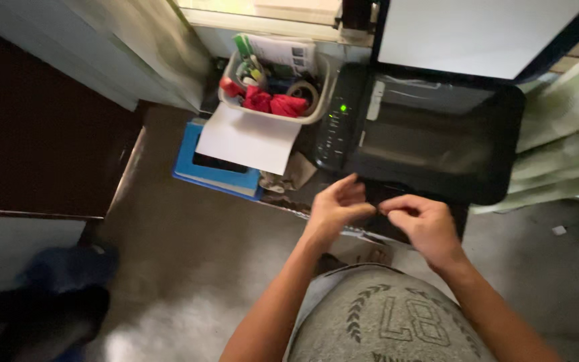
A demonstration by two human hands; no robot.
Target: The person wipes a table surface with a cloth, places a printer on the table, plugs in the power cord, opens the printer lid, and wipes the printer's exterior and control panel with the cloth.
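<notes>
A black printer-scanner stands in front of me with its lid raised and the glass bed exposed; a green light glows on its control strip. My left hand and my right hand are close together at the printer's front edge, fingers curled and pinched toward each other. Whether anything small is between the fingers cannot be made out. Both hands hover over the dark front tray area.
A white basket of red cloth, tape and papers sits left of the printer. A white sheet lies over a blue box. Green fabric hangs at the right. Grey floor lies below, dark shapes at the lower left.
</notes>
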